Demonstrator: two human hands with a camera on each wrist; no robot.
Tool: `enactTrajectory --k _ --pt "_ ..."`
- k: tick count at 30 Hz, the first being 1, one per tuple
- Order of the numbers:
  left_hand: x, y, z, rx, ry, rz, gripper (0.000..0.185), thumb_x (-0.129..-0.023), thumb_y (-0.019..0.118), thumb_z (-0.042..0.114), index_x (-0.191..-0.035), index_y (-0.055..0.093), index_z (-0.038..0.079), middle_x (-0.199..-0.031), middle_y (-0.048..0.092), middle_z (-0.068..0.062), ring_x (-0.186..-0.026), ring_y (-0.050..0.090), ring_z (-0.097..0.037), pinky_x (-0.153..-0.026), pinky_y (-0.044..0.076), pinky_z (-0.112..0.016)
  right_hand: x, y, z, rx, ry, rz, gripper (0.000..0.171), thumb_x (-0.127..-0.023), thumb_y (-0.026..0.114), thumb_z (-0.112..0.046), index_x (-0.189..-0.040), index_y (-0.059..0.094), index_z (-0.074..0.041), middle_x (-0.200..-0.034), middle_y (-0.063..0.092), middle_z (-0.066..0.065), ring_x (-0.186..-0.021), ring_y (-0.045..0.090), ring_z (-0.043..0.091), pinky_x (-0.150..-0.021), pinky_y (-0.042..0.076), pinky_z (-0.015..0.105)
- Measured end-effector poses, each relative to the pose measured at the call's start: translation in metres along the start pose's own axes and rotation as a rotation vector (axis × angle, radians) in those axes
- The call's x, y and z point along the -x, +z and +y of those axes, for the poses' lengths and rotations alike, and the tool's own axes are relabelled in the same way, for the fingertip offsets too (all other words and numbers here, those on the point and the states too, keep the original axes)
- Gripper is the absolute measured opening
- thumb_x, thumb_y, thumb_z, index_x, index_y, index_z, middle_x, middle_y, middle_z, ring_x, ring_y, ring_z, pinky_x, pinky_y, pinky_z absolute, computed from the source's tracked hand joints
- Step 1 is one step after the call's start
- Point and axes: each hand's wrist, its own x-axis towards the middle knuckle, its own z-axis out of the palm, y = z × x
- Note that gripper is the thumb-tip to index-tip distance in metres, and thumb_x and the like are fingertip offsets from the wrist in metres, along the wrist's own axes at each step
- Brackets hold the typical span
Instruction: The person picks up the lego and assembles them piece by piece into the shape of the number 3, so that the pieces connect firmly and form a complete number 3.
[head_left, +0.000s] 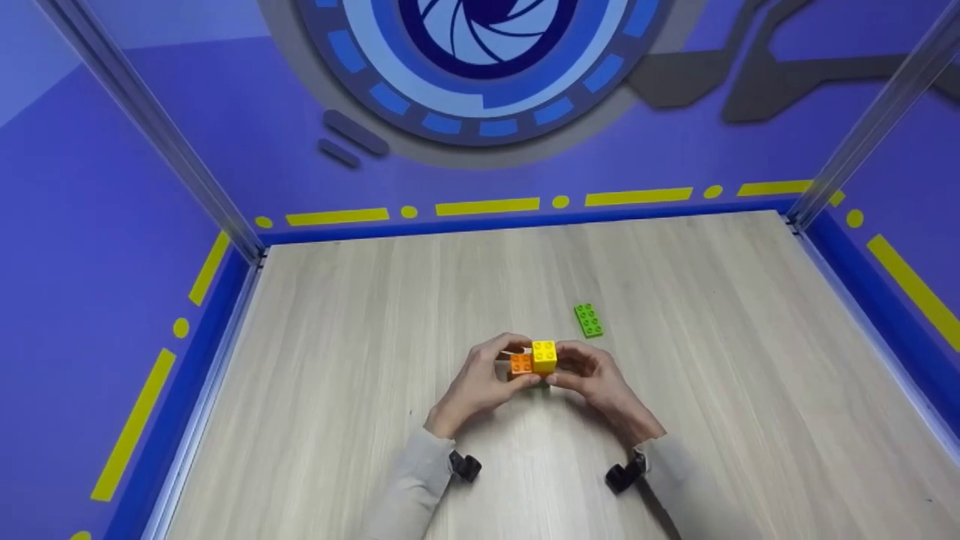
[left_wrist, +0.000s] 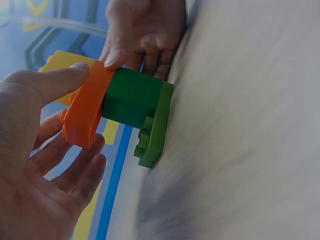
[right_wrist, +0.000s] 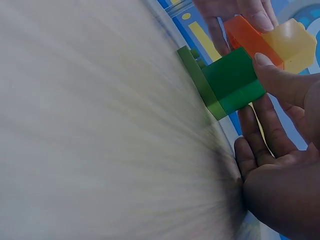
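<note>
- Brick stack [right_wrist: 245, 75] is held upright between the left hand [head_left: 484, 379] and right hand [head_left: 598, 375], low over the bench [head_left: 337, 360]; whether it touches the wood cannot be told.
- Light green base [left_wrist: 159, 127] lies lowest, with the dark green brick [left_wrist: 132, 95] on one end only, so bare studs show on the left.
- Orange brick [left_wrist: 87, 107] sits on the dark green one and juts leftward; the yellow brick [head_left: 544, 357] tops its right part, which likely puts the weight over the support.
- Left fingers pinch the stack: thumb at the yellow-orange joint, index on the far side, lower fingers loosely spread, presumably to steady the overhang.
- Right fingers pinch opposite, thumb by the orange-dark green seam; their far-side contact is hidden. Gripping from both sides probably guards against tipping.
- Loose light green brick [head_left: 589, 320] lies flat, studs up, beyond the right hand, clear of the fingers.
</note>
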Motion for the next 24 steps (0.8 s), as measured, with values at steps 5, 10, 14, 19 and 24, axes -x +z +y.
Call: enactTrajectory --k 5,10,14,19,24 --pt "0.005 0.001 -0.005 0.072 -0.029 0.031 0.047 -0.092 0.087 0.022 -0.133 0.067 0.013 -0.133 0.073 -0.004 -0.121 0.069 -0.018 -0.104 0.059 -0.036 -0.001 0.001 -0.001 0.008 0.005 0.0 0.047 -0.089 0.083 0.001 -0.133 0.067 0.003 -0.133 0.071 0.019 -0.116 0.071 0.02 -0.105 0.059 0.031" --pt "0.007 0.002 -0.009 0.116 -0.052 0.032 0.047 -0.091 0.088 0.02 -0.134 0.069 0.012 -0.134 0.073 -0.004 -0.121 0.07 -0.018 -0.105 0.059 -0.036 0.001 0.001 -0.001 -0.008 0.023 0.016 0.048 -0.087 0.084 0.003 -0.132 0.068 0.003 -0.134 0.071 0.018 -0.117 0.071 0.021 -0.105 0.059 0.031" --pt "0.01 0.004 -0.013 0.126 -0.088 0.034 0.047 -0.091 0.088 0.023 -0.134 0.071 0.016 -0.134 0.074 -0.001 -0.121 0.07 -0.016 -0.107 0.057 -0.035 0.003 0.0 -0.001 0.002 0.015 0.005 0.051 -0.087 0.085 0.002 -0.134 0.067 0.002 -0.136 0.07 0.017 -0.12 0.07 0.02 -0.107 0.058 0.032" --pt "0.013 0.004 -0.018 0.195 -0.124 0.048 0.045 -0.091 0.088 0.022 -0.133 0.074 0.016 -0.131 0.075 -0.002 -0.116 0.073 -0.016 -0.103 0.059 -0.032 0.003 -0.004 -0.004 0.045 -0.018 -0.038 0.055 -0.089 0.083 0.002 -0.14 0.064 0.002 -0.14 0.067 0.021 -0.123 0.068 0.021 -0.111 0.055 0.037" --pt "0.013 0.006 -0.023 0.263 -0.142 0.062 0.043 -0.09 0.088 0.017 -0.131 0.075 0.012 -0.128 0.076 -0.006 -0.113 0.075 -0.019 -0.1 0.061 -0.028 0.002 -0.012 -0.011 0.072 0.007 0.009 0.048 -0.093 0.076 0.009 -0.139 0.064 0.004 -0.139 0.066 0.025 -0.123 0.068 0.034 -0.106 0.058 0.03"
